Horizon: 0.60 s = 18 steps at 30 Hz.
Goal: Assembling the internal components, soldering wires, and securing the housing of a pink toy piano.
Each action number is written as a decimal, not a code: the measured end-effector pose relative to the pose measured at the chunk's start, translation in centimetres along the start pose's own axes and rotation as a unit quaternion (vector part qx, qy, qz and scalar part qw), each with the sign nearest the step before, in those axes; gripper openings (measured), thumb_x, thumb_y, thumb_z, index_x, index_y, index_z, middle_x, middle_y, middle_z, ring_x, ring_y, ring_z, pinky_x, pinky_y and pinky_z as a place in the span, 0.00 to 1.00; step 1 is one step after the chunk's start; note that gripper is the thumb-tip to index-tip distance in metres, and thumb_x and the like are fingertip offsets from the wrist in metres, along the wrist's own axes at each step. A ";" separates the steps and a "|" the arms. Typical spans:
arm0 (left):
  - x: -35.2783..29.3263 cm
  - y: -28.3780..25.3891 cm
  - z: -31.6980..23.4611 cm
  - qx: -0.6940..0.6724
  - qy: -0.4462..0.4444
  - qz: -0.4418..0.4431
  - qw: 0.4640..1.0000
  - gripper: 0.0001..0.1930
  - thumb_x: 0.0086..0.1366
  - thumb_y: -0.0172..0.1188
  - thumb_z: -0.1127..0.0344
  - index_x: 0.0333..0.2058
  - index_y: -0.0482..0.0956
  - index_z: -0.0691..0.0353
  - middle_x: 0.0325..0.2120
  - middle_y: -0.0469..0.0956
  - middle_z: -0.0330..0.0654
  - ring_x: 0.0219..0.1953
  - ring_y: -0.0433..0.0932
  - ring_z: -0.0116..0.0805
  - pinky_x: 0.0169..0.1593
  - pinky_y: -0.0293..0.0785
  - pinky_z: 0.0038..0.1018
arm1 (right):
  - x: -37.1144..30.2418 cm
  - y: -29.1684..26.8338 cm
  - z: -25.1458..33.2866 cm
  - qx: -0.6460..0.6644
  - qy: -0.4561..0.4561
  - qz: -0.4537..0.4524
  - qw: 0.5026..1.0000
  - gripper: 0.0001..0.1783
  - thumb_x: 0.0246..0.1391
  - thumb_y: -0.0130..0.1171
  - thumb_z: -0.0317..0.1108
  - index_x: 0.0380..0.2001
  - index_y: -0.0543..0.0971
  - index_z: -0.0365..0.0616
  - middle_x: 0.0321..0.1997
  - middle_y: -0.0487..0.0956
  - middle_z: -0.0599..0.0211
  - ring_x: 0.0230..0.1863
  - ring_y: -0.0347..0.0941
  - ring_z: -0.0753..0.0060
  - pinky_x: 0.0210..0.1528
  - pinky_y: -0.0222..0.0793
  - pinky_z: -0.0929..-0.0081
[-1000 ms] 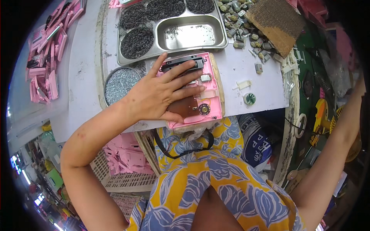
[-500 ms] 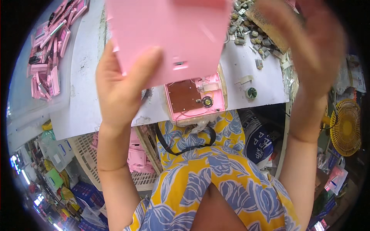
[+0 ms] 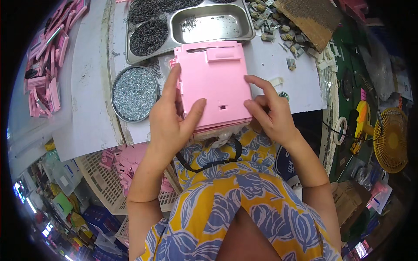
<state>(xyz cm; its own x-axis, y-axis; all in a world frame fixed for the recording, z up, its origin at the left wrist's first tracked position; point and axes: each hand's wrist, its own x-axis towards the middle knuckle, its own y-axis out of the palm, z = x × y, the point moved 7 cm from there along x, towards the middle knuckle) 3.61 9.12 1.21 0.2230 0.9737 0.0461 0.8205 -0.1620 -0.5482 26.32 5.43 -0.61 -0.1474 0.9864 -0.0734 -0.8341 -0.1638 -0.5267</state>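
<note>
A flat pink plastic cover (image 3: 215, 85), with a small slot near its front edge and a raised bar at its back, lies over a pink casing at the table's front edge. The board and round part inside the casing are hidden beneath it. My left hand (image 3: 171, 119) grips the cover's left side, thumb on top and fingers along the edge. At the right side, my right hand (image 3: 275, 112) holds the edge between thumb and bent fingers. Clear plastic wrapping (image 3: 222, 135) shows under the casing's front.
A round dish of small silvery screws (image 3: 135, 93) stands left of the cover. Behind is a metal tray (image 3: 174, 26) with dark screws. Small motors (image 3: 291, 41) lie at the back right, pink parts (image 3: 50, 65) far left. A plastic basket (image 3: 102, 182) sits below; a yellow fan (image 3: 392, 139) stands right.
My left hand has lowered the cover from the raised position onto the open casing, hiding its inside. My right hand has come down from the upper right to the cover's right edge.
</note>
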 end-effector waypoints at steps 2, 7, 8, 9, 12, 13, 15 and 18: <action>-0.3 -0.3 0.8 -0.018 -0.024 0.006 1.000 0.41 0.62 0.69 0.63 0.69 0.60 0.72 0.20 0.69 0.35 0.20 0.65 0.21 0.24 0.61 0.21 | 0.5 0.2 0.0 0.023 0.019 0.032 0.999 0.30 0.62 0.62 0.33 0.67 0.68 0.47 0.15 0.72 0.62 0.16 0.71 0.63 0.23 0.64 0.71; -3.7 -0.2 1.8 0.021 -0.075 -0.011 0.997 0.32 0.65 0.66 0.68 0.66 0.67 0.69 0.18 0.68 0.29 0.21 0.64 0.16 0.26 0.59 0.17 | 0.6 0.8 0.7 -0.109 -0.124 -0.008 0.986 0.29 0.64 0.61 0.39 0.67 0.71 0.52 0.14 0.74 0.61 0.15 0.73 0.57 0.21 0.68 0.63; -4.2 0.1 2.0 0.041 -0.091 -0.010 0.995 0.30 0.66 0.66 0.68 0.65 0.69 0.69 0.17 0.67 0.28 0.20 0.64 0.16 0.26 0.59 0.17 | 0.5 0.9 1.1 -0.164 -0.158 -0.018 0.974 0.29 0.64 0.60 0.40 0.67 0.72 0.52 0.14 0.74 0.61 0.14 0.73 0.56 0.20 0.68 0.62; -4.7 0.4 2.6 0.016 -0.086 -0.027 0.996 0.29 0.67 0.65 0.69 0.64 0.70 0.69 0.16 0.67 0.28 0.19 0.64 0.16 0.25 0.59 0.17 | 0.4 1.2 1.2 -0.209 -0.146 -0.009 0.967 0.29 0.64 0.60 0.41 0.67 0.71 0.53 0.13 0.74 0.61 0.14 0.73 0.56 0.20 0.69 0.62; -5.0 0.9 3.8 -0.033 -0.092 -0.046 0.994 0.26 0.68 0.64 0.70 0.63 0.73 0.67 0.15 0.68 0.29 0.19 0.65 0.15 0.25 0.60 0.17 | 0.1 1.4 3.0 -0.326 -0.122 0.018 0.937 0.28 0.65 0.59 0.42 0.67 0.72 0.54 0.11 0.74 0.60 0.12 0.73 0.57 0.18 0.69 0.60; -4.9 0.6 3.7 -0.010 -0.091 -0.031 0.995 0.26 0.67 0.65 0.70 0.63 0.73 0.67 0.15 0.68 0.29 0.19 0.64 0.15 0.25 0.60 0.17 | 0.3 1.4 3.3 -0.338 -0.123 0.035 0.932 0.27 0.65 0.58 0.43 0.66 0.72 0.53 0.11 0.74 0.60 0.12 0.73 0.56 0.18 0.69 0.59; -4.6 0.1 3.3 0.035 -0.086 -0.004 0.996 0.26 0.67 0.65 0.70 0.63 0.74 0.66 0.15 0.68 0.29 0.18 0.64 0.15 0.25 0.60 0.18 | 0.9 1.1 4.0 -0.365 -0.129 0.067 0.920 0.26 0.66 0.57 0.43 0.65 0.73 0.52 0.11 0.74 0.60 0.12 0.73 0.55 0.18 0.69 0.58; -3.8 -1.9 3.2 -0.032 -0.114 0.085 0.989 0.24 0.63 0.69 0.67 0.57 0.78 0.68 0.15 0.68 0.33 0.18 0.64 0.18 0.24 0.61 0.21 | 2.2 0.4 5.0 -0.349 -0.132 0.147 0.916 0.26 0.62 0.59 0.43 0.63 0.76 0.54 0.16 0.78 0.57 0.18 0.77 0.55 0.24 0.72 0.60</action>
<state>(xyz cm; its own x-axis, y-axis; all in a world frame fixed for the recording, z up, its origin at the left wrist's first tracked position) -0.50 6.21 -0.64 0.2434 0.9409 -0.2356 0.8147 -0.3301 -0.4768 23.02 7.45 3.25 -0.5124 0.8473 -0.1400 -0.2083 -0.2808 -0.9369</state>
